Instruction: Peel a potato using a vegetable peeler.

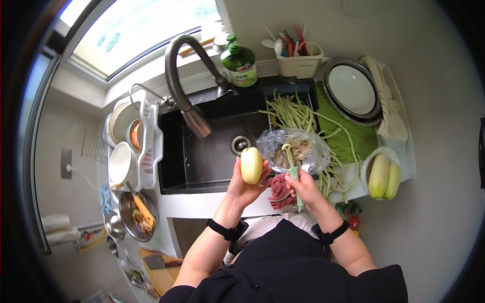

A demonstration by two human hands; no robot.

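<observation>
My left hand (242, 185) holds a pale yellow, oblong vegetable (251, 166), smooth as if peeled, over the near edge of the black sink (210, 151). In my right hand (306, 187) is a light green vegetable peeler (291, 166), its head pointing away from me. The peeler and the vegetable are apart. Behind the peeler lies a clear plastic bag (318, 151) with brownish scraps or food in it; its exact contents cannot be told. A dark red cloth (281, 192) hangs at the counter's edge beside my right hand.
Long green beans (293, 113) lie over the sink's right side. Two pale green squashes (379, 176) rest in a bowl at right. The faucet (178, 72) arches over the sink. A dish rack (149, 144), a pan (130, 216) and a cleaver (155, 261) on a board are at left.
</observation>
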